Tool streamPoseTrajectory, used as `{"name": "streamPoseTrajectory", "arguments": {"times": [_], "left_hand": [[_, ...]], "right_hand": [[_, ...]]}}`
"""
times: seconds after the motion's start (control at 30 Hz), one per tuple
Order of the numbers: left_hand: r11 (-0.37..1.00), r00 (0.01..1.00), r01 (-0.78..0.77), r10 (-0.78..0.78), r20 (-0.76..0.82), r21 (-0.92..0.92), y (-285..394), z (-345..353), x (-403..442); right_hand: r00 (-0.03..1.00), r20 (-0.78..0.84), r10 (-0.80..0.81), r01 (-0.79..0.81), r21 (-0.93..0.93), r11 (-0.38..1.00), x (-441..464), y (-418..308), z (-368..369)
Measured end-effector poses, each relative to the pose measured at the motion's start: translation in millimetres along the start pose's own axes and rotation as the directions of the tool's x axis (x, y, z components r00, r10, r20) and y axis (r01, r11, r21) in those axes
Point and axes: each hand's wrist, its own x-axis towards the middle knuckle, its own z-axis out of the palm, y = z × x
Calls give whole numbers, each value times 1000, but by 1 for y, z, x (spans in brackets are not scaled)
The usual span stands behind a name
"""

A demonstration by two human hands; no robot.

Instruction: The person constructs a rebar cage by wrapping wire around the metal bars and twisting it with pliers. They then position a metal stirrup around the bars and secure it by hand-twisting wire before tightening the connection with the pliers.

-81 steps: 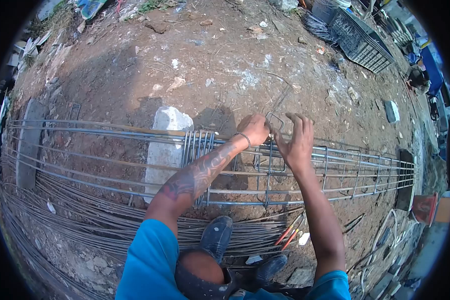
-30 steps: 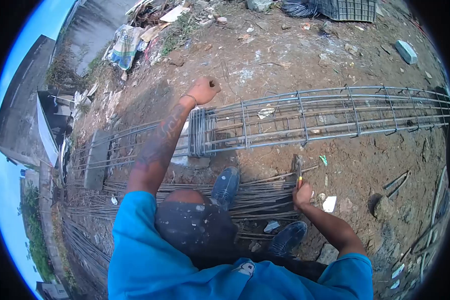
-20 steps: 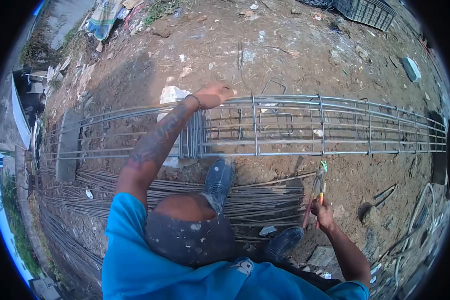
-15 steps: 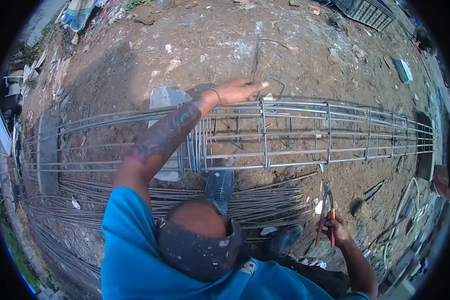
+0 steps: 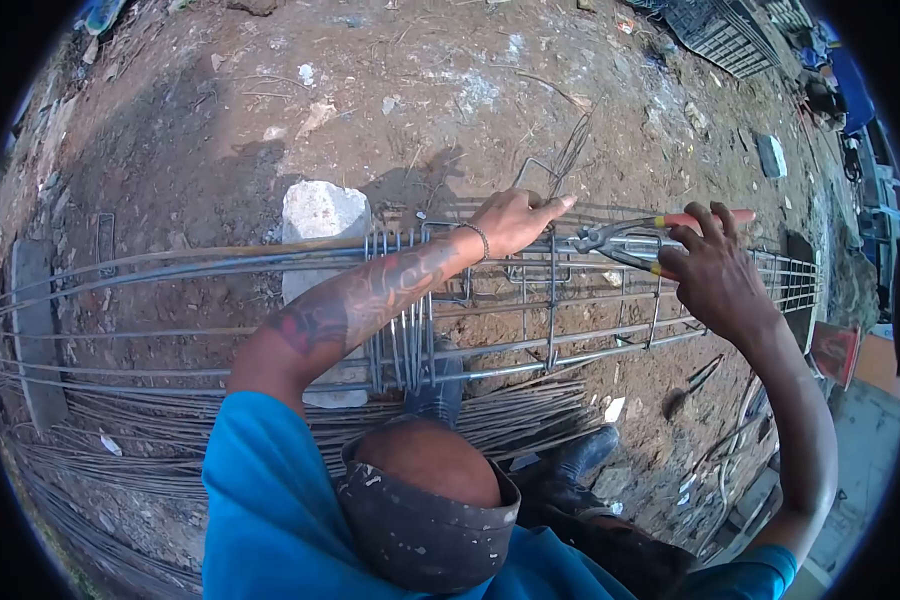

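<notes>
A long cage of steel reinforcing bars (image 5: 510, 372) runs left to right before me, with several square stirrups bunched near its middle. My left hand (image 5: 515, 220) rests at the cage's far top bar. Its fingers are closed around a thin bundle of tie wire (image 5: 572, 150), whose loose ends stick out beyond the hand. My right hand (image 5: 715, 262) grips red-and-yellow-handled pincers (image 5: 660, 222), their handles spread apart. The jaws point left at the top bar beside a stirrup, close to my left fingertips. Whether they bite on wire is too small to tell.
Pale blocks (image 5: 325, 212) support the cage, and a concrete beam (image 5: 40, 335) lies under its left end. Loose rods (image 5: 170, 440) lie on the ground near my boots (image 5: 585, 452). A dark plastic crate (image 5: 725, 38) is at the far right.
My right hand has risen from low beside the cage to the top bar, bringing the pincers near my left hand. The wire bundle now leans right. The view has shifted.
</notes>
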Motion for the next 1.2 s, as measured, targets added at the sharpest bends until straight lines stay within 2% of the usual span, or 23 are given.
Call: {"name": "streamPoseTrajectory", "arguments": {"times": [0.03,0.07,0.13,0.17,0.27,0.37,0.53,0.6,0.73,0.8,0.9,1.0,1.1,1.2], "left_hand": [[1000,1000,-17,17,-12,15,1,0,-1],[1000,1000,-11,12,-17,15,1,1,-2],[1000,999,-16,15,-52,-23,4,3,-5],[998,998,58,-59,-4,-6,5,1,-5],[999,997,-18,15,-78,-31,3,4,-8],[999,998,14,-16,-58,-35,6,2,-10],[996,995,-48,41,-94,-73,4,4,-8],[1000,997,-17,15,-80,-19,5,1,-8],[997,998,-52,51,-25,-48,2,3,-7],[988,989,-145,143,-46,-42,-6,5,-3],[972,972,-228,223,-73,-62,-12,8,1],[980,981,-189,186,-47,-56,-11,6,0],[984,986,-167,166,-9,-58,-8,0,-2],[989,990,-144,144,8,-36,-2,-6,-8]], "right_hand": [[998,9,-58,59,-105,993,14,2,-4],[998,6,-65,65,-104,992,23,2,-6],[990,105,-90,106,-156,982,40,3,-9],[989,104,-107,124,-180,976,47,2,-9],[978,122,-171,190,-173,966,60,5,-10],[970,154,-189,216,-180,960,67,7,-16],[969,170,-178,208,-176,962,75,6,-23],[968,189,-166,201,-189,961,78,1,-28],[963,220,-157,226,-336,914,83,-8,-36],[961,238,-138,223,-380,897,86,-9,-40],[971,199,-133,196,-342,919,86,-8,-39],[969,220,-116,191,-357,914,89,-12,-39],[979,139,-147,188,-357,915,90,-15,-35],[970,188,-156,215,-351,911,91,-14,-39]]}}
